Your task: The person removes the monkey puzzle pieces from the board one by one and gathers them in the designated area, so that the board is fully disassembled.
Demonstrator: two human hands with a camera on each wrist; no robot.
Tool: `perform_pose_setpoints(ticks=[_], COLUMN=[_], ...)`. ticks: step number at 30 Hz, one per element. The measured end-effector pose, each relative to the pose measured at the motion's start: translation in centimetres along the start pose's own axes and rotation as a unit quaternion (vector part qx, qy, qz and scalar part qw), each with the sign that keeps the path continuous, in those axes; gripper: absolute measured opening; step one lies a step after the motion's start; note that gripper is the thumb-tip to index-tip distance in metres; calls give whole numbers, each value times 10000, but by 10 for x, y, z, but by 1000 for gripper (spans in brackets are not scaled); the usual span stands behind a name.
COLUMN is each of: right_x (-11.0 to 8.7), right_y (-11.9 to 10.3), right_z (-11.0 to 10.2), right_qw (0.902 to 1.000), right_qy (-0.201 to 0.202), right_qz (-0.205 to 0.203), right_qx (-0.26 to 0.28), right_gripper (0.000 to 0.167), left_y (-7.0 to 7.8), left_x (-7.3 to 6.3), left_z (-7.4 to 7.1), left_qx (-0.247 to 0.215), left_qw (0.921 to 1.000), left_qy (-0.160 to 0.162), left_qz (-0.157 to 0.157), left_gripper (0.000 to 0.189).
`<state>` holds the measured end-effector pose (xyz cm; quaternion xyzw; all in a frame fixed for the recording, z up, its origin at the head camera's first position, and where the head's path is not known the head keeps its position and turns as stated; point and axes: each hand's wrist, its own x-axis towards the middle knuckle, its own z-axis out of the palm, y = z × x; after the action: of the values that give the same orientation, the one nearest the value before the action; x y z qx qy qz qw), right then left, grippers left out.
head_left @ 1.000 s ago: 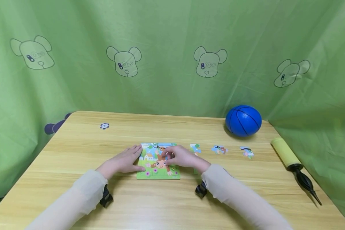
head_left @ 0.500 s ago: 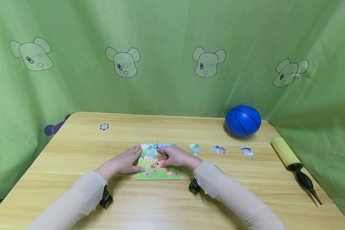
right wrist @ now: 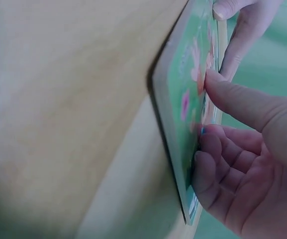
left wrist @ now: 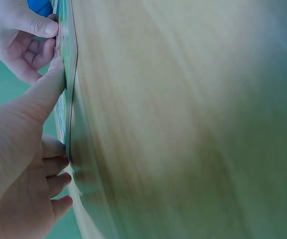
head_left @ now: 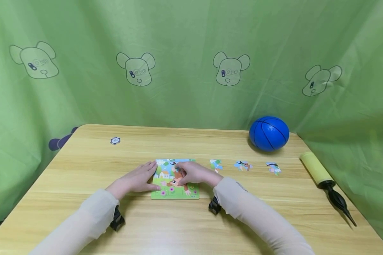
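Note:
A cartoon monkey jigsaw puzzle [head_left: 175, 195] lies on its board in the middle of the table, with a house and pink flowers printed on it. My left hand [head_left: 138, 178] rests at the puzzle's left edge, thumb over the lower left part and fingers along the side. On the picture's right half, my right hand [head_left: 194, 173] has its fingers curled, thumb and fingertips gripping a puzzle piece at the monkey. The right wrist view shows the thumb [right wrist: 238, 99] touching the printed surface; the hand mostly hides the piece. Right of the puzzle lie loose pieces [head_left: 216, 165], [head_left: 243, 165], [head_left: 273, 168].
A blue ball [head_left: 269, 133] sits at the back right. Along the right edge lies a yellow and black hand pump [head_left: 317, 171]. A round chip-like disc [head_left: 115, 140] is at the back left. A green curtain [head_left: 185, 99] hangs behind the wooden table [head_left: 166, 226].
My right hand has shifted slightly left over the puzzle, its fingers and thumb now lower on the picture. The left hand stays where it was.

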<state>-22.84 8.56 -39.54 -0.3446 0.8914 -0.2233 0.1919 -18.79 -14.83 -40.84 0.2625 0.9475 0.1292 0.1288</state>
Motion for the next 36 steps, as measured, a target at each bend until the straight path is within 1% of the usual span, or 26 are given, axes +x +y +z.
perform_pose_setpoints(ticks=[5,11,13,16,20,25,28,33,35,36], right_x=[-2,-2,-2,-4,-5,-3,-3,-10,-16,-19], right_y=[1,2,2,2,2,4,3,2,3,4], right_z=[1,1,0,0,-2,-1,0,-3,-6,-7], right_qw=[9999,9992,9988,9970,9915,9847,9768,9536,9474,9461], right_qy=[155,361,419,492,652,972,1077,1215,1240,1260], right_qz=[-17,-136,-157,-191,-218,-131,-47,185,293,337], right_qx=[41,58,197,574,1102,1442,1853,2749,2935,2963], right_gripper=[57,57,53,45,35,23,24,26,24,23], left_y=[0,-1,-1,-1,0,-1,-1,-1,-1,-1], left_x=[0,0,0,0,0,0,0,0,0,0], left_z=[-1,0,0,0,-1,0,0,0,0,0], left_qx=[41,30,12,5,-22,-18,-4,-13,-11,-5], left_qw=[10000,10000,10000,10000,10000,10000,10000,10000,10000,10000], left_qy=[-16,11,29,33,29,13,-1,4,-2,-6], left_qz=[3,24,40,43,30,24,18,25,32,34], left_gripper=[88,88,88,88,88,88,89,89,88,88])
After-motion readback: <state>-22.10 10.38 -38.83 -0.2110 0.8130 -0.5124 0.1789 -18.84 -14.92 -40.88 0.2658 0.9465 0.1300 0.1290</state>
